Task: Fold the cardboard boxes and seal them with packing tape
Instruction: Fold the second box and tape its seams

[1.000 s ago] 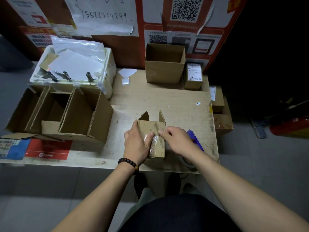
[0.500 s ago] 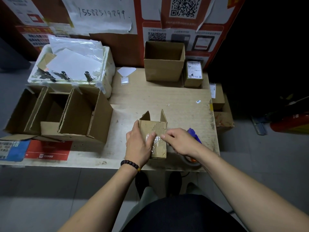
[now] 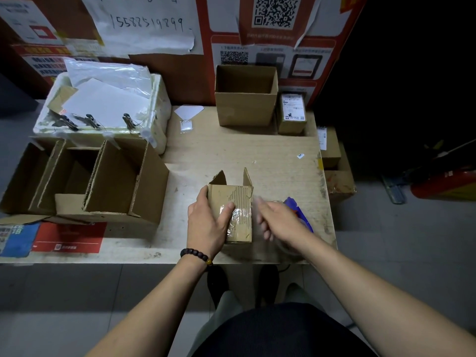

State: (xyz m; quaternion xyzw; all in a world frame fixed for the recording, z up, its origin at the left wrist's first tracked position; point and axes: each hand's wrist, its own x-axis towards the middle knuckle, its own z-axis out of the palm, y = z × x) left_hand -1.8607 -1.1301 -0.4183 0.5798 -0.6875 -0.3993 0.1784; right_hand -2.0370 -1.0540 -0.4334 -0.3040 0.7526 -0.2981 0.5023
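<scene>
A small cardboard box (image 3: 240, 199) lies on its side near the front edge of the table (image 3: 257, 155), its far flaps standing open. A strip of clear tape crosses the face turned up at me. My left hand (image 3: 206, 224) grips the box's left side, thumb pressed on the tape. Just right of the box, my right hand (image 3: 280, 222) is blurred with its fingers spread and touches nothing on the box. It hovers over a tape dispenser with a blue handle (image 3: 296, 206), which it mostly hides.
An open box (image 3: 244, 109) and a small labelled box (image 3: 292, 114) stand at the table's back. A white foam box (image 3: 103, 112) with papers and several open cartons (image 3: 116, 181) fill the left. More boxes (image 3: 332, 150) sit past the right edge.
My right hand has left the taped face of the box and swung right, over the tape dispenser. My left hand and the box have stayed in place.
</scene>
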